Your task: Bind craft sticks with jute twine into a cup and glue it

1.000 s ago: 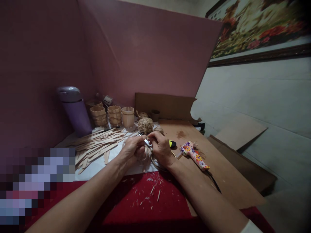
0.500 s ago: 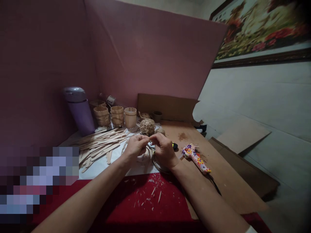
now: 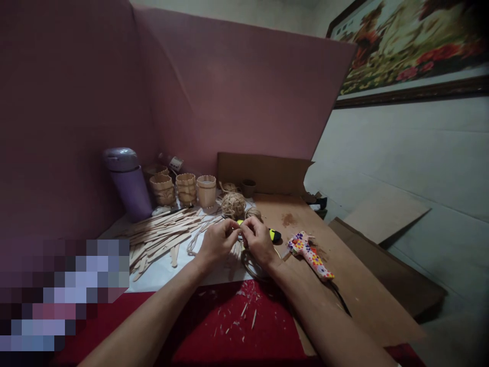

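My left hand (image 3: pixel 217 240) and my right hand (image 3: pixel 263 243) meet fingertip to fingertip above the white sheet (image 3: pixel 153 280). Both are closed in a pinch, and whatever is between the fingers is too small to make out. Just behind them lie a ball of twine (image 3: pixel 233 205) and a smaller twine ball (image 3: pixel 253 214). A yellow and black object (image 3: pixel 274 235), partly hidden, pokes out beside my right hand. Under that hand curves a round rim (image 3: pixel 250 269), mostly covered. Loose strands of twine (image 3: pixel 194 244) lie left of my left hand.
Flat wooden sticks (image 3: pixel 164 232) are piled at left, before several stick-covered cups (image 3: pixel 207 191) and a purple bottle (image 3: pixel 132 191). A flower-patterned glue gun (image 3: pixel 312 259) with a cord rests on cardboard (image 3: pixel 359 285) at right. Wood scraps litter the red cloth (image 3: pixel 214 326).
The view has tilted slightly, so everything sits a little lower. My hands stay together, fingertips pinched, with the right hand's fingers a bit more curled down.
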The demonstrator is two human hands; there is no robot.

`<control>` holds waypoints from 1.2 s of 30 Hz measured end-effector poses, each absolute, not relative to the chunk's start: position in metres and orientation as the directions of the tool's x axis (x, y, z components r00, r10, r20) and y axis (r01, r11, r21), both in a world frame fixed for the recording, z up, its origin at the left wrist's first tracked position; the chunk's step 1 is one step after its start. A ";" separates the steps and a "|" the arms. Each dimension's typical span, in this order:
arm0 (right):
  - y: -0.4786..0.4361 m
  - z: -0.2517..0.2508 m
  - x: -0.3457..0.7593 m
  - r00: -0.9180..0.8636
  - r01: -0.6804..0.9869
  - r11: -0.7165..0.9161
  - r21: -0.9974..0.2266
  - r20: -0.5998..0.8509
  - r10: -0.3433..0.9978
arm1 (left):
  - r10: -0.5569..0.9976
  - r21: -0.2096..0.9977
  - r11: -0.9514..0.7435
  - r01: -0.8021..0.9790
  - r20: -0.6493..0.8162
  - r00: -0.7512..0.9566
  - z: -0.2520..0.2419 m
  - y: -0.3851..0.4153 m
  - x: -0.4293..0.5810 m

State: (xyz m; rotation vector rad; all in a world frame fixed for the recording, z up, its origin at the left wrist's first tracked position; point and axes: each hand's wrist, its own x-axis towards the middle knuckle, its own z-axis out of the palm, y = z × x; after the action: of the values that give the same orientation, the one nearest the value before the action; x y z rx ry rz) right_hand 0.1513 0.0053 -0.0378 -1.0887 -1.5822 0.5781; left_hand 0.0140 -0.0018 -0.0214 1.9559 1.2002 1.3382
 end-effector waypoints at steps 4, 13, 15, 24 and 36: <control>0.000 -0.035 0.152 -0.045 0.414 0.503 -0.758 0.535 0.844 | 0.841 0.674 -0.516 0.528 0.517 0.161 -0.023 -0.001 0.011; -0.001 -0.034 0.152 -0.093 0.348 0.544 -0.763 0.550 0.830 | 0.809 0.571 -0.536 0.621 0.558 0.185 -0.026 0.000 0.008; 0.001 -0.035 0.152 -0.080 0.393 0.530 -0.752 0.546 0.834 | 0.815 0.566 -0.523 0.637 0.552 0.178 -0.026 -0.001 0.009; 0.027 -0.038 0.170 0.360 0.327 0.369 -0.870 0.476 0.802 | 0.866 0.480 -0.336 0.811 0.495 0.066 -0.012 0.012 -0.012; 0.061 -0.039 0.209 0.674 0.119 0.282 -0.952 0.286 0.682 | 0.978 0.950 -0.155 0.272 0.186 -0.093 -0.011 0.038 -0.036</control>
State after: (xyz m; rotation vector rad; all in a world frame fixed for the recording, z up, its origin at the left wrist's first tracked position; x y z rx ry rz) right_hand 0.2090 0.0606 -0.0393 -1.2531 -0.7817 0.4329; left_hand -0.0357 0.0377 -0.0108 1.4821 1.4104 1.2901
